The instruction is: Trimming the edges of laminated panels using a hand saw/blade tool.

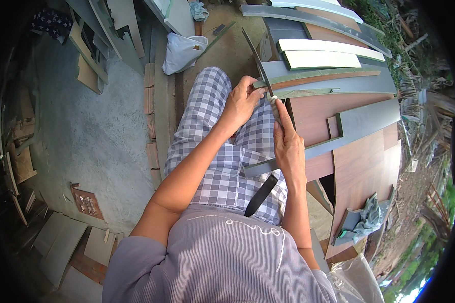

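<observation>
My right hand [288,144] is closed around the handle of a tool with a long, narrow dark blade [255,54]. Its forefinger stretches along the handle, and the blade points up and to the left. At my knees, my left hand [242,101] pinches the left end of a narrow board strip [318,77], which has a greenish edge and a brown side. The blade crosses this strip just right of my left fingertips. Whether its edge touches the strip I cannot tell. Just nearer lies a second thin greenish strip [308,93].
Brown panels [338,111] and grey boards lie at my right, with pale strips [323,59] beyond. A long grey notched board [369,121] reaches toward my lap. A crumpled cloth [369,218] lies nearer. On the left are leaning boards [119,35] and a white bag [183,52].
</observation>
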The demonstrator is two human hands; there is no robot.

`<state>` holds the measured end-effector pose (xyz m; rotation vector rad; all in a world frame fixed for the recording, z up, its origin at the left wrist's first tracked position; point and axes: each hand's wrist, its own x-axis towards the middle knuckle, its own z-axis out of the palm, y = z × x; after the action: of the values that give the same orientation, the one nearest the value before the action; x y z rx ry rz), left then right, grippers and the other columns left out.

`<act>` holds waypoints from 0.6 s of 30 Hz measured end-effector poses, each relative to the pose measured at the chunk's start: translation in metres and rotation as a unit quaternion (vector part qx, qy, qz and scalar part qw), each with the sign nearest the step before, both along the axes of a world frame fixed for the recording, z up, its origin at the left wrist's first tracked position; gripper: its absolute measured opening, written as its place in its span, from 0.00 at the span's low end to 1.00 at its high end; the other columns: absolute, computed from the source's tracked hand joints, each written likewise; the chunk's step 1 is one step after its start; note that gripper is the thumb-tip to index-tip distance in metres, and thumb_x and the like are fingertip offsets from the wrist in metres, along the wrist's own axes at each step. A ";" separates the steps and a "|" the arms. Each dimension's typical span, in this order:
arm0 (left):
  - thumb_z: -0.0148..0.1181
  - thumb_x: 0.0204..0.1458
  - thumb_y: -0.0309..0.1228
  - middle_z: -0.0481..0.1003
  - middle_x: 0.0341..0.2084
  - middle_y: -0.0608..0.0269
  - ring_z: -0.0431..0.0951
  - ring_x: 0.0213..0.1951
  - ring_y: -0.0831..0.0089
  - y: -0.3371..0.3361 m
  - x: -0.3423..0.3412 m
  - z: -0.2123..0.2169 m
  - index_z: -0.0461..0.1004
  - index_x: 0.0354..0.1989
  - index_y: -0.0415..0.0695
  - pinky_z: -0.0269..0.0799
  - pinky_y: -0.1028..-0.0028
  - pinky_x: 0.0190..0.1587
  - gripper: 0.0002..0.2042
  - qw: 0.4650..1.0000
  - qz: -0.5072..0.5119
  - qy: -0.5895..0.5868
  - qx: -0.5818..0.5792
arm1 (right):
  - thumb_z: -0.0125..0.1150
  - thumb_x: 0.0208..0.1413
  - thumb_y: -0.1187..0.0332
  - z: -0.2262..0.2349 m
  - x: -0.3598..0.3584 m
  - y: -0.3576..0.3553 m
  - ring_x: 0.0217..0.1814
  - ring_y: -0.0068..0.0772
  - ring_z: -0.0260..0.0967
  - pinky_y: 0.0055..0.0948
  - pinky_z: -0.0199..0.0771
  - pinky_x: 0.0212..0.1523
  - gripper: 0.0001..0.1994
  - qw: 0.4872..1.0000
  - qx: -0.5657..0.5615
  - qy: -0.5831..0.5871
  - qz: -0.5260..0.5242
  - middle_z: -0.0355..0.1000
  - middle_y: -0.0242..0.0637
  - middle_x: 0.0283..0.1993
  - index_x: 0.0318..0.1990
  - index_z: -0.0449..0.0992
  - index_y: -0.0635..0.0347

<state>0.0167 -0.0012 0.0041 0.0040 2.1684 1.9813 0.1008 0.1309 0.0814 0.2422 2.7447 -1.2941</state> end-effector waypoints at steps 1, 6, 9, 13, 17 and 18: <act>0.57 0.58 0.30 0.77 0.28 0.56 0.77 0.31 0.68 0.001 0.000 0.003 0.68 0.43 0.38 0.72 0.68 0.35 0.10 1.000 0.013 0.010 -0.002 | 0.49 0.64 0.72 0.000 0.000 0.000 0.37 0.52 0.76 0.44 0.72 0.36 0.24 1.000 0.004 -0.006 0.001 0.76 0.52 0.44 0.67 0.61 0.42; 0.56 0.58 0.28 0.76 0.31 0.49 0.78 0.35 0.54 0.002 0.004 0.009 0.67 0.42 0.38 0.73 0.61 0.38 0.09 0.994 0.000 0.070 -0.082 | 0.50 0.63 0.73 -0.003 -0.003 0.002 0.33 0.50 0.76 0.45 0.72 0.34 0.25 0.998 0.048 0.032 0.016 0.76 0.51 0.36 0.67 0.62 0.42; 0.56 0.59 0.29 0.76 0.29 0.50 0.79 0.34 0.56 0.002 0.004 0.005 0.67 0.43 0.38 0.72 0.63 0.37 0.09 0.988 0.006 0.114 -0.102 | 0.50 0.62 0.73 0.001 -0.014 0.001 0.30 0.49 0.74 0.45 0.71 0.33 0.25 0.997 0.077 0.014 0.029 0.75 0.49 0.31 0.67 0.62 0.41; 0.56 0.59 0.29 0.77 0.27 0.52 0.79 0.32 0.60 0.003 0.001 0.001 0.68 0.43 0.39 0.73 0.65 0.36 0.09 0.983 0.017 0.138 -0.119 | 0.50 0.62 0.74 0.002 -0.004 0.006 0.28 0.49 0.74 0.46 0.70 0.31 0.26 0.992 0.114 0.025 0.047 0.74 0.48 0.29 0.67 0.61 0.41; 0.56 0.59 0.29 0.77 0.27 0.50 0.79 0.32 0.59 0.002 0.003 0.003 0.68 0.43 0.39 0.72 0.65 0.35 0.08 0.983 0.024 0.139 -0.119 | 0.49 0.62 0.73 0.000 0.021 0.014 0.28 0.49 0.74 0.47 0.70 0.30 0.26 0.993 0.106 0.038 0.042 0.74 0.48 0.27 0.67 0.60 0.40; 0.56 0.59 0.28 0.76 0.27 0.50 0.79 0.32 0.59 0.001 0.002 0.003 0.68 0.43 0.39 0.72 0.65 0.35 0.08 0.981 0.029 0.143 -0.128 | 0.49 0.62 0.73 0.001 0.022 0.013 0.28 0.50 0.73 0.47 0.70 0.30 0.26 0.993 0.102 0.038 0.041 0.73 0.48 0.27 0.67 0.60 0.40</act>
<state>0.0190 0.0002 0.0071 0.2004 2.6184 1.8104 0.1226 0.1439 0.0824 0.0955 2.9181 -1.0252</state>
